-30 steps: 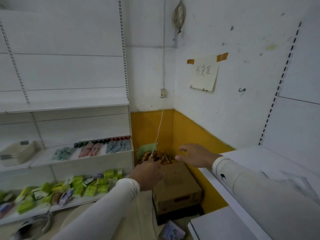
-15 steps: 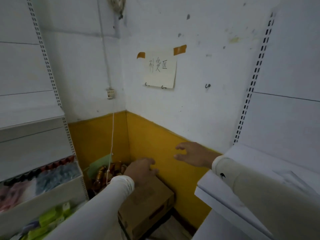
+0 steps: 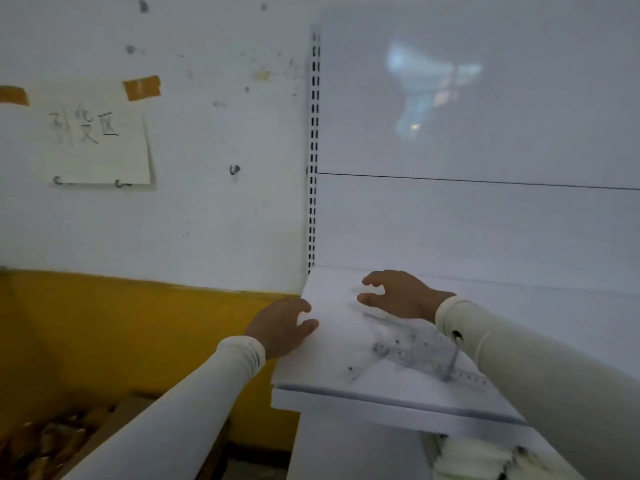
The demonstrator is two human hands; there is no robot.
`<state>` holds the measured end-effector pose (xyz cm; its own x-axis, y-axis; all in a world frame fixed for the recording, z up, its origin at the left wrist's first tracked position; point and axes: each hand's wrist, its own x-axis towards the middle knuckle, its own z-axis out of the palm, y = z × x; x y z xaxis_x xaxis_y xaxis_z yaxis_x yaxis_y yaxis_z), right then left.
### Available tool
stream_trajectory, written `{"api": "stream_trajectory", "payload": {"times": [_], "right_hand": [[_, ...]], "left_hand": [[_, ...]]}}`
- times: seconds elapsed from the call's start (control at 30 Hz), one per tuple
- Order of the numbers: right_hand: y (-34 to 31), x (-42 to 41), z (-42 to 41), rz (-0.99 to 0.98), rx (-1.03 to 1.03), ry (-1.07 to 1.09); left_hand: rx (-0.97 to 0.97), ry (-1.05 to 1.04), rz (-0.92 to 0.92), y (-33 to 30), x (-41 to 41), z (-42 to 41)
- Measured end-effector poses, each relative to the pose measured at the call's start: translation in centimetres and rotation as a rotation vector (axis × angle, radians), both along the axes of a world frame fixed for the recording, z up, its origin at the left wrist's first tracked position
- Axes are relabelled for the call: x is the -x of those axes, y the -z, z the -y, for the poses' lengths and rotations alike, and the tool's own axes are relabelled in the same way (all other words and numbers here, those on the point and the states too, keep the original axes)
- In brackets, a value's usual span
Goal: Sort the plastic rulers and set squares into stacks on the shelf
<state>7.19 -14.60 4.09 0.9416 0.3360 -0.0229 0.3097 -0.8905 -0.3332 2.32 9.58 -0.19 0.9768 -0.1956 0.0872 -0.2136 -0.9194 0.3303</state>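
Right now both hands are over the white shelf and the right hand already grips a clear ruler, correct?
Not quite. In the head view the right hand hovers open over the white shelf with nothing in its grip. The clear rulers and set squares lie loose on the shelf beneath that forearm. The left hand is at the shelf's left edge.

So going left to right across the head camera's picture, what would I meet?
Taped paper note → cardboard box → left hand → slotted shelf upright → right hand → clear plastic rulers and set squares on the white shelf.
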Motion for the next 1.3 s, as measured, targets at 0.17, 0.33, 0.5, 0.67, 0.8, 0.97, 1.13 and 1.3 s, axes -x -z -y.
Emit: {"api": "stream_trajectory", "payload": {"times": [0.17,0.33,0.5,0.67,0.8,0.97,1.13,1.3], "right_hand": [[0.5,1.8,8.8,-0.009,0.01,0.179],[1.4,3.7,13.8,-0.022,0.0,0.269],[2.4,4.9,15.7,-0.009,-0.009,0.289],[2.8,5.9,17.0,0.001,-0.014,0.322],[2.9,6.6,17.3,0.015,-0.03,0.351],[2.7,6.6,17.5,0.044,-0.042,0.372],[3.3,6.4,16.6,0.044,-0.061,0.365],[3.4,6.3,16.4,0.058,-0.066,0.358]], "left_hand": [[-0.034,0.188,-0.03,-0.4,-1.8,6.8],[-0.051,0.331,-0.067,-0.9,-1.6,12.1],[-0.161,0.335,-0.07,-0.1,-1.8,15.2],[-0.157,0.298,-0.115,0.8,-2.5,16.1],[-0.111,0.301,-0.123,0.6,-3.5,16.2],[-0.111,0.279,-0.159,0.3,-4.1,15.9],[-0.102,0.276,-0.119,0.3,-3.8,15.7],[-0.173,0.288,-0.109,-0.1,-3.3,16.6]]}}
